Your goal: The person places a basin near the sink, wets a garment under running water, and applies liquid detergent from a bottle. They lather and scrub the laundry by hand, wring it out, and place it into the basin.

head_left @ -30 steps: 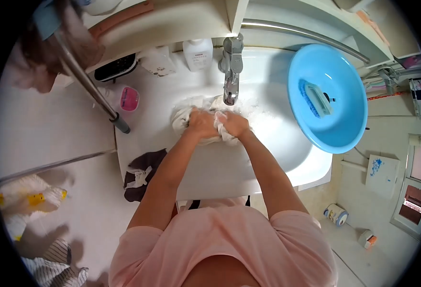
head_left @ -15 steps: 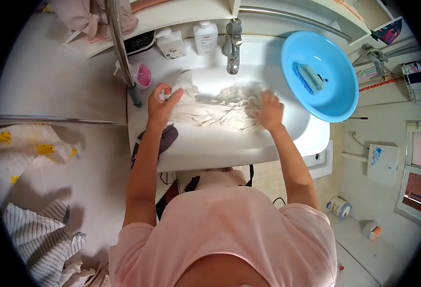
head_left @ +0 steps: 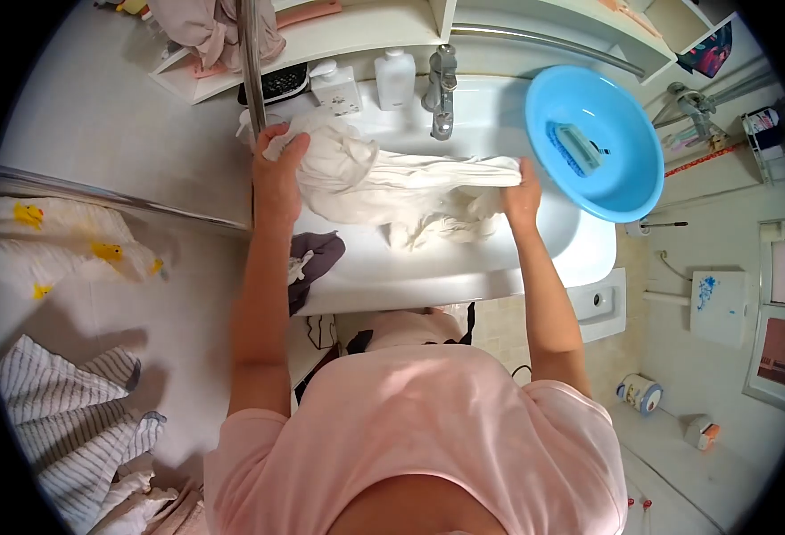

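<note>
A wet white cloth [head_left: 419, 178] is stretched sideways above the sink [head_left: 491, 107], its lower folds hanging into the basin. At its left end, bunched fabric lies against my left hand [head_left: 278, 174], whose thumb and fingers are bent round the edge of it. My right hand [head_left: 522, 194] is closed on the other end, near the blue basin. Beside my left forearm, a dark cloth with a white part [head_left: 319, 256] rests on the sink's left rim.
The faucet [head_left: 443, 94] stands behind the cloth. A blue basin [head_left: 638, 192] with a brush [head_left: 580, 150] sits on the right rim. Two white bottles [head_left: 396, 80] stand at the back. A metal pole [head_left: 252, 67] rises at the left, near my left hand.
My hands were together at the faucet on the bunched cloth, then moved apart. The right hand, open half a second ago, has closed on the cloth, which is now lifted and pulled out straighter.
</note>
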Demonstrator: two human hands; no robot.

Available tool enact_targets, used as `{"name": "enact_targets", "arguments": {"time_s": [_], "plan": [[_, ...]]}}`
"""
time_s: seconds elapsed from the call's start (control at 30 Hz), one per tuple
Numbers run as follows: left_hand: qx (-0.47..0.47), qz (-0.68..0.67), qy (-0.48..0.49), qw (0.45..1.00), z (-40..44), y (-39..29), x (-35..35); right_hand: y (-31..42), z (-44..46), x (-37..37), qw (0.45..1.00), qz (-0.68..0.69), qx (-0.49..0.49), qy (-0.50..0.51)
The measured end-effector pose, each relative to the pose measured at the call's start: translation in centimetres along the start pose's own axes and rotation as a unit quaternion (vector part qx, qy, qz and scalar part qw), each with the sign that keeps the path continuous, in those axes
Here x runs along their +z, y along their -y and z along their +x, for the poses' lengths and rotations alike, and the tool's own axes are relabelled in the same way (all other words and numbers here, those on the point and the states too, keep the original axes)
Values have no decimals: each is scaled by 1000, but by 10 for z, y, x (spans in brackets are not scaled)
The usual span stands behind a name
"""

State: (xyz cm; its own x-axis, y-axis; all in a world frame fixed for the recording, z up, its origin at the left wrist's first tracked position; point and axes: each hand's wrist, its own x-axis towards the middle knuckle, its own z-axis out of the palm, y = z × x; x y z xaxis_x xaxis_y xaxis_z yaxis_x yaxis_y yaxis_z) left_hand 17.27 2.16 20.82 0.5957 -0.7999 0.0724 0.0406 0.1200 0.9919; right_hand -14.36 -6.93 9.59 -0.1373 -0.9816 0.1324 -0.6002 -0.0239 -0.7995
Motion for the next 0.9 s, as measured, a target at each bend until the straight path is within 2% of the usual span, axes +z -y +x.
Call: {"name": "enact_targets", "arguments": {"time_s": [0.07, 0.13, 0.17, 0.2, 0.27, 0.3, 0.4, 0.47, 0.5, 0.63, 0.73, 0.77, 0.87, 0.9], "plan": [[-12, -99, -16, 995, 1, 33, -5, 0, -9, -5, 996, -66, -46, -48], [-36, -40, -30, 998, -3, 80, -20, -26, -19, -6, 969, -204, -135, 22], [-52, 66, -35, 996, -4, 108, -31, -36, -24, -7, 944, -271, -179, 56], [-67, 170, -39, 982, -5, 130, -39, -35, -30, -6, 889, -412, -109, 169], [-13, 228, 70, 971, -20, 154, -56, -57, -49, -5, 815, -490, -112, 288], [16, 256, 123, 959, -26, 151, -59, -59, -54, -2, 827, -474, -119, 277], [66, 347, 91, 931, -42, 136, -68, -57, -61, 6, 853, -434, -122, 264], [69, 356, 91, 928, -57, 109, -71, -42, -52, 15, 860, -415, -103, 278], [67, 364, 86, 925, -66, 97, -77, -43, -52, 21, 868, -403, -142, 254], [92, 446, -19, 890, -93, 80, -122, -30, -51, 36, 884, -298, -158, 322], [164, 527, 8, 834, -102, 81, -142, -27, -56, 48, 861, -326, -176, 349], [137, 563, 41, 814, -108, 81, -141, -25, -55, 51, 855, -328, -182, 359], [101, 573, 114, 805, -113, 104, -141, -17, -55, 59, 833, -337, -203, 389], [123, 598, 94, 787, -116, 125, -147, -17, -53, 62, 830, -341, -201, 393]]}}
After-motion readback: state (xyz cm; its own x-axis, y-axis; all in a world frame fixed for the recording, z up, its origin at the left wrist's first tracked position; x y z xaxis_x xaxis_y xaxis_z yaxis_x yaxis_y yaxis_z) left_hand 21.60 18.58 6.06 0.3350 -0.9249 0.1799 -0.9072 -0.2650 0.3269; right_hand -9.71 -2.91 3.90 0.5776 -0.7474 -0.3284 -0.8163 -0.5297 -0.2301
